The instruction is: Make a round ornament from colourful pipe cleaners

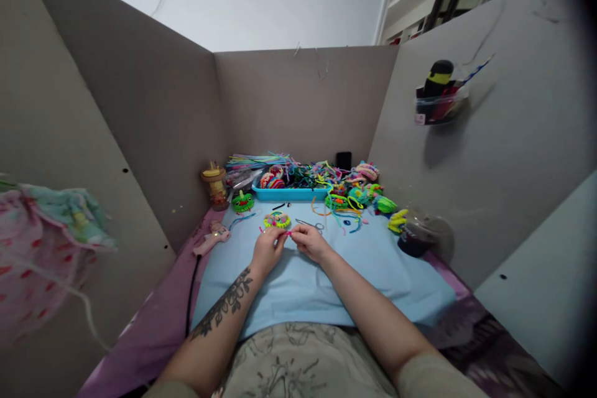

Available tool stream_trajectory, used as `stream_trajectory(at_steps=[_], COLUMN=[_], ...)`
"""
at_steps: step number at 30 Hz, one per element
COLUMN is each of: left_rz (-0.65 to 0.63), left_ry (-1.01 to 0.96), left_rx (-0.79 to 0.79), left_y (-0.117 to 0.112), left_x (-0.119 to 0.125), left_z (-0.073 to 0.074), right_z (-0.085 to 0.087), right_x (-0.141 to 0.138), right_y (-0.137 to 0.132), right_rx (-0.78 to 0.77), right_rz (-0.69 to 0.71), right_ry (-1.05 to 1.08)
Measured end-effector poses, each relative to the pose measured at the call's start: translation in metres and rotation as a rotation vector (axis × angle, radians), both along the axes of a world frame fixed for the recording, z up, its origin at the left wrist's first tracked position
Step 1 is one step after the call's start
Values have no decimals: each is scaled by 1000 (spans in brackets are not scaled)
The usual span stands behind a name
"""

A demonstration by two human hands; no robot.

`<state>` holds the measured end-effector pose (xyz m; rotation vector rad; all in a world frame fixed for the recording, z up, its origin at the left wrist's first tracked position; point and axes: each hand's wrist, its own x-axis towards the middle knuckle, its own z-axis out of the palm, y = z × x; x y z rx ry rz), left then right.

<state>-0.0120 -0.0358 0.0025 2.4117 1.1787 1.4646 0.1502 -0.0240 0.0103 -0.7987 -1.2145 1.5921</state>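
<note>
My left hand (269, 250) and my right hand (310, 244) meet over the middle of the blue cloth (326, 280). Between them is a short bright pink piece of pipe cleaner (289, 234), pinched at each end by closed fingertips. A bit of pink also shows at the left of my left hand. Just beyond the fingers lies a round yellow-green figure (277, 220) made of fuzzy stems, with pink and grey parts. Scissors (318, 226) rest on the cloth close behind my right hand.
At the back stands a blue tray (293, 194) heaped with coloured pipe cleaners. Green figures (242, 202) and loose stems lie around it. A pink glue gun (212, 237) with a black cord is at left, a dark tub (414, 241) at right. Grey panels enclose three sides.
</note>
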Motion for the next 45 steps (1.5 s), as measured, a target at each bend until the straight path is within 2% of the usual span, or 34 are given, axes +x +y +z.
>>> stream_trajectory(at_steps=[3, 9, 12, 15, 20, 26, 32, 40, 45], left_rz=[2, -9, -31, -13, -19, -99, -81, -83, -130], left_ry=[-19, -29, -59, -110, -232, -297, -245, -160, -204], left_rx=[-32, -138, -174, -231, -369, -469, -429, -329, -386], left_y=[0, -2, -3, -1, 6, 9, 10, 13, 10], left_x=[0, 1, 3, 4, 2, 1, 0, 1, 0], left_z=[-1, 1, 4, 4, 3, 5, 1, -5, -1], right_z=[-2, -8, -13, -16, -16, -16, -15, -12, -12], right_x=[-1, -5, -9, -12, -13, -10, -10, -11, -9], right_y=[0, -3, -6, -8, -11, -12, -11, -8, -8], right_rx=[184, 803, 1006, 1136, 1194, 1236, 1175, 1027, 958], right_rz=[-115, -493, -539, -532, -538, -519, -470, -493, -425], right_ry=[-146, -529, -722, -937, -1042, -981, -847, -682, -611])
